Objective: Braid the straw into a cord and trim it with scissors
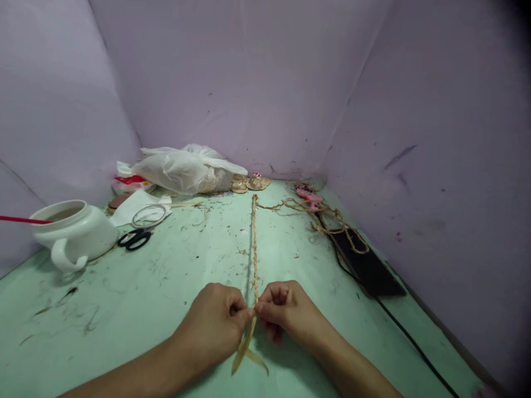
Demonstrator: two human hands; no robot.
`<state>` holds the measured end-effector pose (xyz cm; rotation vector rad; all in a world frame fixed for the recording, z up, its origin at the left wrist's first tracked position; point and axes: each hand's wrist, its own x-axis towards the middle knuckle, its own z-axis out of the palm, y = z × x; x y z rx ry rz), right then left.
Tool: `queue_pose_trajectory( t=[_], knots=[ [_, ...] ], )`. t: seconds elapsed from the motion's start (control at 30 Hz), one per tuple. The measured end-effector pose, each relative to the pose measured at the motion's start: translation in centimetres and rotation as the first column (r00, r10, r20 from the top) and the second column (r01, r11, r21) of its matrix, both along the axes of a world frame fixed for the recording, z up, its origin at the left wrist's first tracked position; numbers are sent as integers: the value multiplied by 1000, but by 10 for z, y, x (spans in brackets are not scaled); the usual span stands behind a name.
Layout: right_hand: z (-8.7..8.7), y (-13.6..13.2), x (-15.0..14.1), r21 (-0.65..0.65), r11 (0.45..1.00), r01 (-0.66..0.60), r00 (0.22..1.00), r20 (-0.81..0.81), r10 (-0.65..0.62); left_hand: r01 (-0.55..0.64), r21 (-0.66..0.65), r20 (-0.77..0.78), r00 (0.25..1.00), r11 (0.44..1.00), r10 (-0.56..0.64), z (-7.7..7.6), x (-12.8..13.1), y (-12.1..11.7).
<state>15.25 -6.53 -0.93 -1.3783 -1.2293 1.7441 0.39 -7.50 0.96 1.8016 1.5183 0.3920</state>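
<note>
A thin braided cord (254, 243) of tan plant fibre runs straight from the back of the green table toward me. My left hand (218, 320) pinches it at its near end between thumb and forefinger. Opposite, my right hand (286, 312) is closed with thumb and forefinger on the same spot, its other fingers curled. Below the pinch, loose flat yellowish strands (244, 348) hang out and spread apart. The far end of the braid shows a small knot, from which thinner cord (286, 204) trails off to the right.
At left stand a white pot (91, 232) with a red stick in it and black-handled scissors (135, 239). A plastic bag (182, 168) lies by the back wall, beside woven coils (251, 182). A black flat device (365, 262) with a cable and a pink object (309, 196) lie right.
</note>
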Motion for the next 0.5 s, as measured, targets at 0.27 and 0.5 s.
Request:
queue_pose_trajectory(
  t=[0.27,0.5],
  knots=[
    [1,-3,-1,24,1000,11,998,-63,-9,407,437,-253,911,802,-324,-17,-1,-23],
    [-3,-1,-3,1,1000,-4,999,-39,4,581,348,-433,796,735,-424,-21,0,-19]
  ],
)
